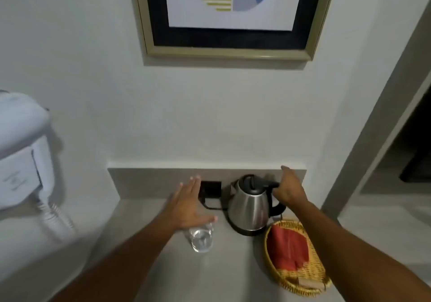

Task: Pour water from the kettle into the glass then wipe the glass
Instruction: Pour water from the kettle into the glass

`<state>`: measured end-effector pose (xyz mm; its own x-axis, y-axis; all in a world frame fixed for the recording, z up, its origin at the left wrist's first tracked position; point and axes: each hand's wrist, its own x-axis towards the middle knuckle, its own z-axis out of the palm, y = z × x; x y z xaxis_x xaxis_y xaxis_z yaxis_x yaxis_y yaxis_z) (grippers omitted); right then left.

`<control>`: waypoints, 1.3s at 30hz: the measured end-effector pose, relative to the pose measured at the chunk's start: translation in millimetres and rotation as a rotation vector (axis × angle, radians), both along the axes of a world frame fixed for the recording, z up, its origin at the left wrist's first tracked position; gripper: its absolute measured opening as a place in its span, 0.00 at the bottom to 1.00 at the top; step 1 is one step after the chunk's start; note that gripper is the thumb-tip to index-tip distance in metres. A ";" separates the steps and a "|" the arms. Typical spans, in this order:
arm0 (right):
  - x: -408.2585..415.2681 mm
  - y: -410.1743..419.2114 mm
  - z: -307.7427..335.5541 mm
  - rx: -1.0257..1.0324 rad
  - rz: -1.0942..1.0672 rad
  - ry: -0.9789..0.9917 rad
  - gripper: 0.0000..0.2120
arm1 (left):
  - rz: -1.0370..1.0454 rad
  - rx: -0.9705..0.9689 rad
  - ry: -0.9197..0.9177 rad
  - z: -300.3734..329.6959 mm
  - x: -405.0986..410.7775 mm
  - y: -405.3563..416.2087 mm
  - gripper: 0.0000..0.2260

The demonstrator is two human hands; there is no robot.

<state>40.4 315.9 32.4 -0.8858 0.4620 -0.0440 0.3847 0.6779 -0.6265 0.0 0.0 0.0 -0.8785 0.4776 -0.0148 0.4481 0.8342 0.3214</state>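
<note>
Left hand [190,205] spread above glass [201,238]; right hand [289,188] loose beside kettle [250,205]

— What's the kettle [248,205] like?
— Brushed steel body, black lid and black handle. It stands upright on a dark round base at the far right of the counter, lid shut, handle turned to the right, with a black cord running off its left side.
— And the glass [202,237]?
— Clear, short, upright, to the left of the kettle and a little nearer, not touching it. Its rim is partly hidden, and I cannot tell whether there is water in it.
— Any cloth?
— A red cloth [287,247] lies folded, near right, just beside the kettle's base.
</note>
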 end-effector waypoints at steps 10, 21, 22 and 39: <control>0.0 5.7 -42.6 -0.211 -0.198 0.071 0.22 | 0.213 0.378 -0.345 -87.0 32.5 -19.1 0.47; -19.5 -6.0 -46.6 -0.290 -0.239 0.135 0.11 | 0.489 0.747 -0.504 -130.3 32.4 -0.1 0.41; -20.6 -8.8 -44.6 -0.276 -0.230 0.140 0.11 | 0.498 0.755 -0.505 -129.2 32.1 0.7 0.40; -34.7 -108.2 22.9 0.644 0.591 0.255 0.10 | 0.518 0.761 -0.570 -134.2 31.7 1.3 0.32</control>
<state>5.7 207.8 55.3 -0.9336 -0.2027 0.2954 -0.2347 0.9690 -0.0770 31.7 1.3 -134.2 -0.9337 0.1070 -0.3417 -0.2811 0.3722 0.8846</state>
